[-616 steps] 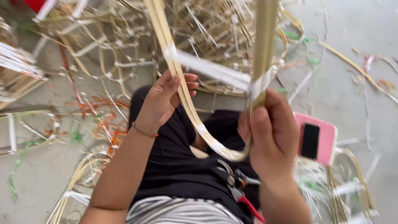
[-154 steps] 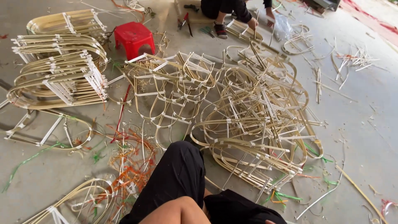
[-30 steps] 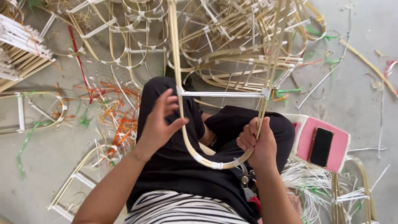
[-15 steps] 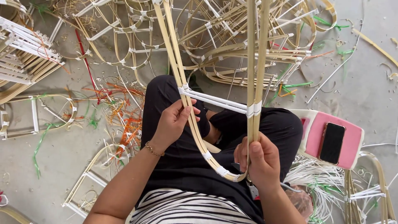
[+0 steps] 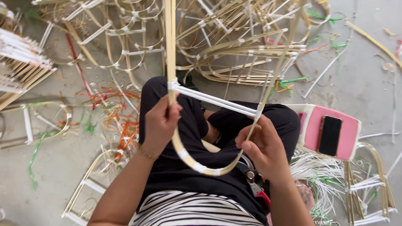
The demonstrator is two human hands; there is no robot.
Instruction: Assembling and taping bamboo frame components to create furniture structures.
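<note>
Head view, person seated on the floor, legs in black trousers.

Frame: a U-shaped bent cane hoop, held upright over the lap, its curved bottom near the striped shirt. A white crossbar spans the two uprights, bound with white tape at each end.

Left hand: fingers curled shut around the left upright, just below the crossbar joint. Thin bracelet on the wrist.

Right hand: fingers pinching the right upright just under the crossbar's right end.

Pliers with red grips lie on the lap, partly under the right wrist.

Containers: none clearly seen. A pink stool to the right carries a black phone, lying flat on top. Below the stool, a loose bundle of white strips lies on the floor.

Pile of finished cane frames lies beyond the knees. Orange and green scraps are scattered on the floor to the left. More frames are stacked at the left edge.
</note>
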